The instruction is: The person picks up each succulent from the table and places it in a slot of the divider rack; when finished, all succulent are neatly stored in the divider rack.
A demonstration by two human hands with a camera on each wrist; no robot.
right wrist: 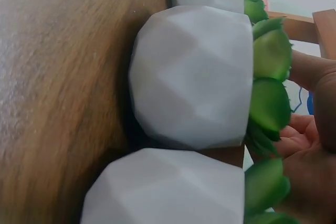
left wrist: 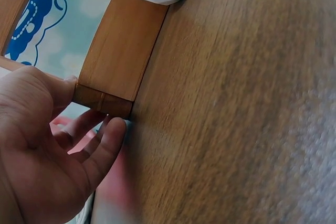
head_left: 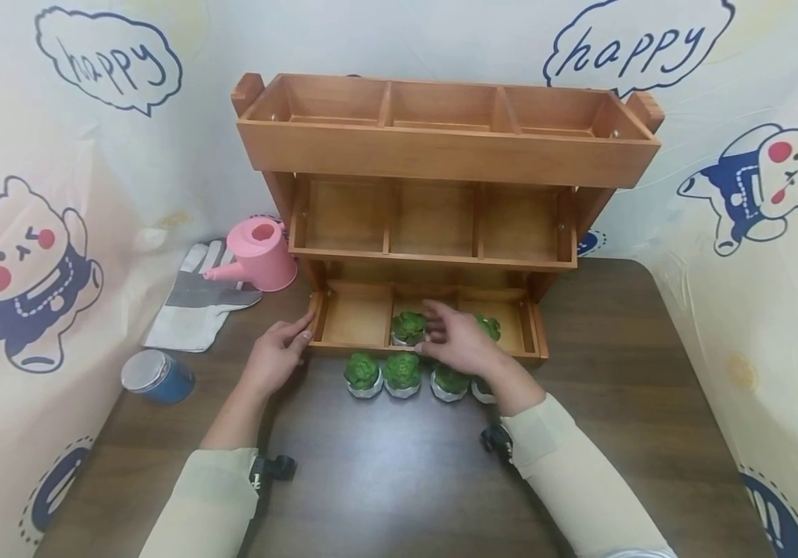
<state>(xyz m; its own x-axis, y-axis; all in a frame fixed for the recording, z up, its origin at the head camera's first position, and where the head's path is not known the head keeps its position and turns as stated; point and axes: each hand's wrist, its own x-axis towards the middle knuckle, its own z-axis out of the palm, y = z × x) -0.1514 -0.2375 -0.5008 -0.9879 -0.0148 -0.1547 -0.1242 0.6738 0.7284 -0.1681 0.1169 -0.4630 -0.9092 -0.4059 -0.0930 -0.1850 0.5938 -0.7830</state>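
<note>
My left hand point(head_left: 276, 356) is at the left end of the wooden shelf's bottom tray point(head_left: 434, 353). In the left wrist view its thumb touches the top corner, with the other fingers loosely along the outer side. Inside the middle compartment is a green succulent point(head_left: 409, 327) in a white pot. My right hand point(head_left: 462, 339) has thumb and fingers at that pot's right side, partly covering it. A second succulent point(head_left: 489, 326) shows behind the right hand, in the right compartment. Several potted succulents point(head_left: 402, 373) line the table before the tray; faceted white pots point(right wrist: 194, 77) fill the right wrist view.
The three-tier shelf point(head_left: 448, 155) has divided trays. Left of it, a pink watering can point(head_left: 270, 256) stands by grey-and-white gloves point(head_left: 193, 302). A blue jar point(head_left: 162, 377) with a pale lid is near the table's left edge. Printed cloth hangs around the table.
</note>
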